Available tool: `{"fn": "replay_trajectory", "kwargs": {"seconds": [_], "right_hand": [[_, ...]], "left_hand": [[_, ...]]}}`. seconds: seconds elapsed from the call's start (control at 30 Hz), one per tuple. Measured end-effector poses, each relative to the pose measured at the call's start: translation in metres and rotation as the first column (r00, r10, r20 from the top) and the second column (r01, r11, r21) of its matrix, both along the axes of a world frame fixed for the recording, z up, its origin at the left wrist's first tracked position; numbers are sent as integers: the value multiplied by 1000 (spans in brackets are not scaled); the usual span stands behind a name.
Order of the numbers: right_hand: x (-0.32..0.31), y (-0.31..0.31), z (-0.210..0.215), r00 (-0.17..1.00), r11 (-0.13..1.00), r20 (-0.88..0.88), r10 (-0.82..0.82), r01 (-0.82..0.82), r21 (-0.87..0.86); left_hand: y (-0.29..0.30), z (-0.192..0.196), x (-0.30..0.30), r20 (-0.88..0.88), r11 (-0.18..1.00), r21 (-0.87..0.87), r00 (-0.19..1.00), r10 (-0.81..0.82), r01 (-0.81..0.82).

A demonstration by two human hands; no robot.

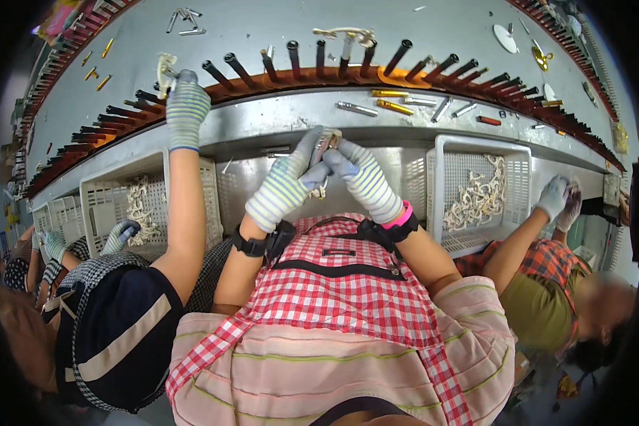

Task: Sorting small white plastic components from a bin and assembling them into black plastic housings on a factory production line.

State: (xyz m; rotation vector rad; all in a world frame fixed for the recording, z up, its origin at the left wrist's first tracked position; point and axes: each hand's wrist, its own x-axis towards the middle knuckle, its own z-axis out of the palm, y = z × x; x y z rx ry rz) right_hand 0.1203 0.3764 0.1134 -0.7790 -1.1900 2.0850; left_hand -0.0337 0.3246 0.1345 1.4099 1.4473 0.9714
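Left hand (282, 188) and right hand (368, 179): gripping metal piece (324, 145) between fingertips | gold tube (395, 107) on table (263, 115), beyond right hand | dark label (339, 252) on apron (344, 298) below hands, writing illegible

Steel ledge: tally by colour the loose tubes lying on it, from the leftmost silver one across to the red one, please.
Gold tubes: 2
Silver tubes: 4
Red tube: 1
Total: 7
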Motion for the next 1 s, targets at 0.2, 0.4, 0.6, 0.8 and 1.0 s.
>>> {"fn": "replay_trajectory", "kwargs": {"seconds": [0.2,0.4,0.6,0.8,1.0], "right_hand": [[18,10,-28,937,919,80,-341,315,236],[28,14,-169,738,843,670,-82,-307,441],[-7,5,-197,512,637,857,-51,-644,423],[11,2,-235,380,721,915,-133,-597,352],[15,11,-128,937,968,314,-153,77,240]], "left_hand": [[13,-35,-24,-98,950,-52,949,301,-307],[-8,-56,-34,330,878,-208,814,479,-432],[-31,-56,-18,180,864,-307,867,465,-399],[-28,-41,-21,226,808,-439,822,523,-393],[-20,-50,-4,357,868,-414,829,431,-274]]}}
